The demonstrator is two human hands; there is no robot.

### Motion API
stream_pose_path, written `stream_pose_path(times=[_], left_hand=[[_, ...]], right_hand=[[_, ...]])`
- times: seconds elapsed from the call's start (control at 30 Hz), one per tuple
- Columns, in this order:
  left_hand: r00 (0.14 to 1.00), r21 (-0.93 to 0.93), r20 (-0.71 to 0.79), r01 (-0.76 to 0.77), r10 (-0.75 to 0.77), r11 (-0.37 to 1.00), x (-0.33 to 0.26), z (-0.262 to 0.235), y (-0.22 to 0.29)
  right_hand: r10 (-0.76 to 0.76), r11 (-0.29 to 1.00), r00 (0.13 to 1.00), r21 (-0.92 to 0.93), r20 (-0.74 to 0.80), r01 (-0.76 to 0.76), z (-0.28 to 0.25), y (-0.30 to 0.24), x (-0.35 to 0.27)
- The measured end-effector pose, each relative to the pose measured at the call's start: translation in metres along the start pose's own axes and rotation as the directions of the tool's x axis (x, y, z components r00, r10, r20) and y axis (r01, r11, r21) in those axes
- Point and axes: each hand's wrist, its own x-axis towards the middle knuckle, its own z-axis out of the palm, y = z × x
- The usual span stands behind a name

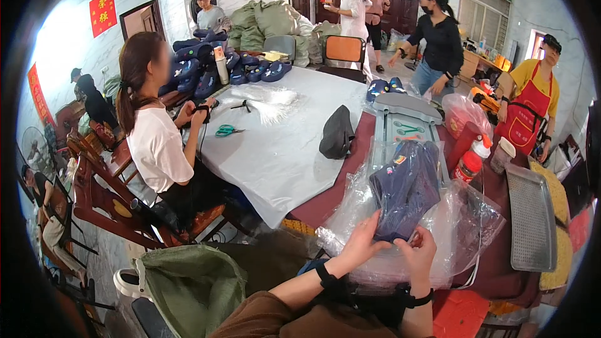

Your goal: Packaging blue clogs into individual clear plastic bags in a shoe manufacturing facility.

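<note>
A clear plastic bag (377, 161) lies before me with a pair of navy clogs (407, 191) inside it. My left hand (363, 242) closes on the bag's near left side, thumb toward the middle. At the near right, the thumb and fingers of my right hand (419, 252) pinch the same bag's edge. Under and around it spreads a stack of flat clear bags (463, 213). Just beyond the clogs is a grey board with green handles (400, 126).
A dark pouch (337, 133) and green scissors (228, 130) rest on the white-covered table (269, 175). Navy clogs (206, 66) are piled at its far left. A person (159, 138) sits at left; others stand beyond. At right are a red-capped jar (469, 164) and perforated tray (532, 219). A green sack (191, 288) gapes below.
</note>
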Motion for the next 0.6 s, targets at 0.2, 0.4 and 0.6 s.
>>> stream_pose_path(times=[0.2, 0.4, 0.6], left_hand=[[0.999, -0.128, 0.009, 0.049, -0.048, 0.991, 0.000, -0.006, 0.004], [0.988, -0.041, -0.094, -0.129, 0.124, 0.991, 0.001, 0.000, 0.009], [0.970, 0.080, -0.184, -0.146, 0.158, 0.986, -0.014, -0.007, 0.020]], right_hand=[[-0.020, 1.000, 1.000, 0.003, -0.023, 0.020, 0.001, -0.006, -0.006], [-0.065, 0.997, 0.996, -0.050, -0.054, 0.063, -0.009, -0.019, -0.007], [-0.127, 0.992, 0.992, 0.020, 0.000, 0.127, -0.014, -0.017, -0.012]])
